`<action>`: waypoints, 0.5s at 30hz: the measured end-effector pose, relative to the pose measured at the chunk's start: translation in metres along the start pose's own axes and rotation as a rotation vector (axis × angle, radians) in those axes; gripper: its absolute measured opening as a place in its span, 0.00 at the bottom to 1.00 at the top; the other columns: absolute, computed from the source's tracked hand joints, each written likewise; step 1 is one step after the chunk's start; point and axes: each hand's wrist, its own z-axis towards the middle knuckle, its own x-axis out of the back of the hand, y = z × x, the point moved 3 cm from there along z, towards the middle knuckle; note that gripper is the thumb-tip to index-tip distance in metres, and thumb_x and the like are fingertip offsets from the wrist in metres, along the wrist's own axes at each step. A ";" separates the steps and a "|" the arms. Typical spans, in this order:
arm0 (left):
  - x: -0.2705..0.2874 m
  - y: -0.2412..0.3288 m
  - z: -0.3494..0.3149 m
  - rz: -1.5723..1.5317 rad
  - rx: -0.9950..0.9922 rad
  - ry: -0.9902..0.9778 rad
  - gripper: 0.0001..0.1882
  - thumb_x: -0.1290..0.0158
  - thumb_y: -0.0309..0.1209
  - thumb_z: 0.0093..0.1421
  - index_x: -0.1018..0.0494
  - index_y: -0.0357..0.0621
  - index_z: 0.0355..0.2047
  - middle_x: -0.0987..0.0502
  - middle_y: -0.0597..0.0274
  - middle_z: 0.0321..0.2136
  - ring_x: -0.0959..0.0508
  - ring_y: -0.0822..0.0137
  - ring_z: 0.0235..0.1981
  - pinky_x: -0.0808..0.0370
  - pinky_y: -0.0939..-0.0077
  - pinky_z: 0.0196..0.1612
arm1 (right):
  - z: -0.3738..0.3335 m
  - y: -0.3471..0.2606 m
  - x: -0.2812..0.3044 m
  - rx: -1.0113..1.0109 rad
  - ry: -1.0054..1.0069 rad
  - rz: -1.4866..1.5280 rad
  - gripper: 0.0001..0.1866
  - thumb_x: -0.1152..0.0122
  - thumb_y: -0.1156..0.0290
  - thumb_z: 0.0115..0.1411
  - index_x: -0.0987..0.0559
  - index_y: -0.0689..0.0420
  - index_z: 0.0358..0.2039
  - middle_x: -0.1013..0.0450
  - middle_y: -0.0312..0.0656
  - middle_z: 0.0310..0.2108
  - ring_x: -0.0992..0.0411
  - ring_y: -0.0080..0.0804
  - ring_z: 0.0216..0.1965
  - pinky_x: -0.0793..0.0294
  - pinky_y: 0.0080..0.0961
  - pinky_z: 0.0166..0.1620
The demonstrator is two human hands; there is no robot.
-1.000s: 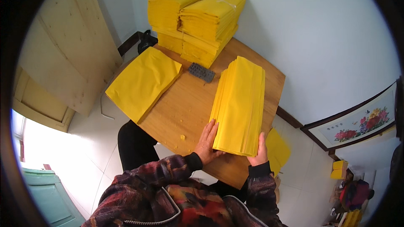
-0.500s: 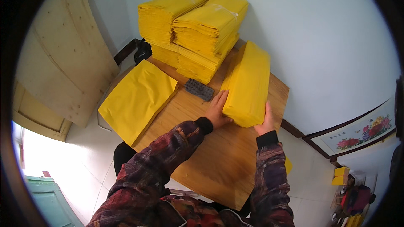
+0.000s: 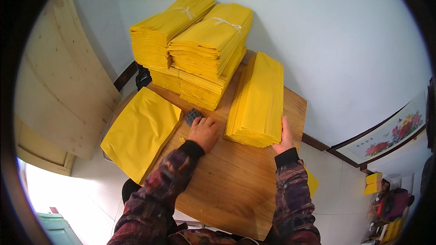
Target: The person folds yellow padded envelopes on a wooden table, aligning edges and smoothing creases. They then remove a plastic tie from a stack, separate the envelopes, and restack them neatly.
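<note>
My left hand (image 3: 204,132) is curled over a dark grey, knobby block (image 3: 193,115) on the table. Its fingers cover the block's right part; only the left end shows. At right lies a tall stack of folded yellow paper sheets (image 3: 257,104), its layered edges facing me. Against its near right corner rests my right hand (image 3: 284,139), fingers stretched along the side and partly hidden by the stack. To the left of the block, a flat, creased yellow sheet pile (image 3: 141,131) reaches over the table's left edge.
Bundles of yellow paper (image 3: 209,41), tied with white string, are piled at the back of the wooden table (image 3: 227,181). A wooden board (image 3: 63,72) leans at left. On the right, a framed flower picture (image 3: 386,131) stands against the wall.
My left hand has left the stack's near left corner and moved left onto the grey block. My right hand stays at the stack's right side. The whole view has shifted slightly.
</note>
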 end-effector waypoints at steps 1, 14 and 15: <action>0.002 0.000 -0.014 0.012 0.033 -0.025 0.15 0.48 0.34 0.55 0.28 0.44 0.42 0.29 0.58 0.42 0.32 0.56 0.48 0.41 0.60 0.55 | 0.000 0.000 0.001 0.004 -0.011 -0.003 0.25 0.58 0.51 0.67 0.34 0.56 0.56 0.33 0.39 0.53 0.34 0.32 0.52 0.32 0.30 0.53; -0.004 0.062 0.005 -0.497 0.202 0.193 0.43 0.38 0.36 0.49 0.47 0.40 0.61 0.39 0.44 0.55 0.36 0.46 0.54 0.38 0.59 0.57 | 0.006 0.000 -0.007 -0.006 0.043 -0.041 0.26 0.56 0.51 0.66 0.34 0.57 0.56 0.32 0.40 0.52 0.33 0.33 0.51 0.31 0.31 0.52; -0.007 0.061 0.011 -0.545 0.221 0.207 0.43 0.37 0.35 0.48 0.48 0.40 0.61 0.39 0.43 0.56 0.36 0.45 0.53 0.37 0.59 0.56 | 0.008 0.000 -0.010 -0.002 0.055 -0.047 0.26 0.57 0.51 0.66 0.34 0.57 0.56 0.32 0.40 0.52 0.33 0.33 0.51 0.31 0.30 0.52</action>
